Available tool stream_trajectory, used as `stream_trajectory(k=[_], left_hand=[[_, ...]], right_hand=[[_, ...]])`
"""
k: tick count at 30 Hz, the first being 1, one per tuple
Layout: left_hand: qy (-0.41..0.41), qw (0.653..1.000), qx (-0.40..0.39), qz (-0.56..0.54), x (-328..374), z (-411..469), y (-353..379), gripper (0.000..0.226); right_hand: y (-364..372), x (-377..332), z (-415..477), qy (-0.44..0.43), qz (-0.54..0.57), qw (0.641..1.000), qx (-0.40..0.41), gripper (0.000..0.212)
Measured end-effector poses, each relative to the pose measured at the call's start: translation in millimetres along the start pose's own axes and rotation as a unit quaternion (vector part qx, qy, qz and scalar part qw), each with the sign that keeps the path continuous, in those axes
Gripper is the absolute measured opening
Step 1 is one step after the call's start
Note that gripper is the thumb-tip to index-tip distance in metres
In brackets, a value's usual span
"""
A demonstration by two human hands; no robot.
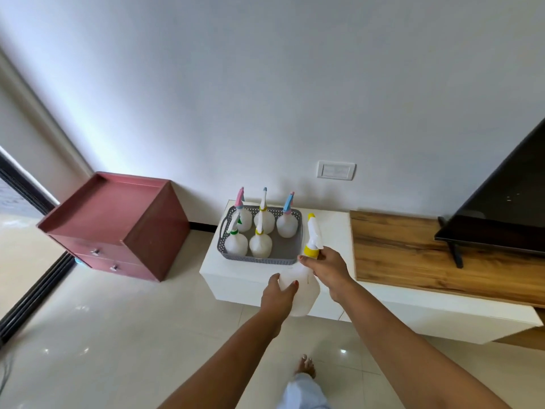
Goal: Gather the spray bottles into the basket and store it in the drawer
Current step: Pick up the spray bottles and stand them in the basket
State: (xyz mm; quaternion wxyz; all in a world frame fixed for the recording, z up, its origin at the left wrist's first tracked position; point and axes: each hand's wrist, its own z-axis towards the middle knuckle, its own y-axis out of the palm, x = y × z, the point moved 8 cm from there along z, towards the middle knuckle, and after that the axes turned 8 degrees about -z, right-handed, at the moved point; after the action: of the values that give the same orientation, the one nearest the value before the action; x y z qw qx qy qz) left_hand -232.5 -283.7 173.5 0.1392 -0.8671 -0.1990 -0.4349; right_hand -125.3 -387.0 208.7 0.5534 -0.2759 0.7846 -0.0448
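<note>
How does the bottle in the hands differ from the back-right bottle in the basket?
The held bottle has a white sprayer with yellow collar and tip; the back-right bottle has a blue sprayer tipped pink. The held bottle is outside the basket, gripped by the left hand at its body and the right hand at its neck; the back-right bottle stands upright inside. Both have whitish bodies.

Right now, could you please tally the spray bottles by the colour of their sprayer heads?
White-headed translucent plastic spray bottles: 4
Pink-headed spray bottle: 1
Blue-headed spray bottle: 1
Total: 6
</note>
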Motion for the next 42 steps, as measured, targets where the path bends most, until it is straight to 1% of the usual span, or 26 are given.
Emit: stream_trajectory(k=[4,7,10,14,16,21,28,34,39,42], left_hand=[[0.005,1.000,0.016,0.002,22,49,1,0.054],[-0.008,1.000,0.024,-0.006,38,85,-1,0.053],[-0.025,1.000,0.015,-0.005,57,122,0,0.055],[-0.034,0.999,-0.016,-0.011,79,165,0,0.048],[-0.042,0.999,-0.024,-0.006,86,187,-2,0.048],[-0.063,0.997,-0.035,-0.003,92,221,-2,0.047],[-0.073,0.989,-0.115,0.052,92,266,3,0.046],[-0.106,0.970,-0.197,0.096,82,295,0,0.049],[-0.112,0.952,-0.254,0.129,70,318,5,0.057],[-0.110,0.944,-0.280,0.140,62,329,14,0.057]], right_hand=[[13,-13,52,0.002,-0.028,1.000,0.007,0.021],[20,-22,89,0.021,-0.054,0.998,0.005,0.028],[25,-31,126,0.031,-0.084,0.996,-0.004,0.036],[33,-49,169,0.004,-0.115,0.993,-0.011,0.036],[39,-57,185,-0.010,-0.134,0.991,-0.011,0.036],[52,-62,215,-0.016,-0.176,0.984,-0.003,0.037],[70,-48,244,0.022,-0.194,0.980,0.037,0.037],[93,-29,259,0.062,-0.221,0.971,0.060,0.038],[99,-9,276,0.082,-0.227,0.966,0.088,0.036],[101,10,284,0.093,-0.229,0.965,0.092,0.034]])
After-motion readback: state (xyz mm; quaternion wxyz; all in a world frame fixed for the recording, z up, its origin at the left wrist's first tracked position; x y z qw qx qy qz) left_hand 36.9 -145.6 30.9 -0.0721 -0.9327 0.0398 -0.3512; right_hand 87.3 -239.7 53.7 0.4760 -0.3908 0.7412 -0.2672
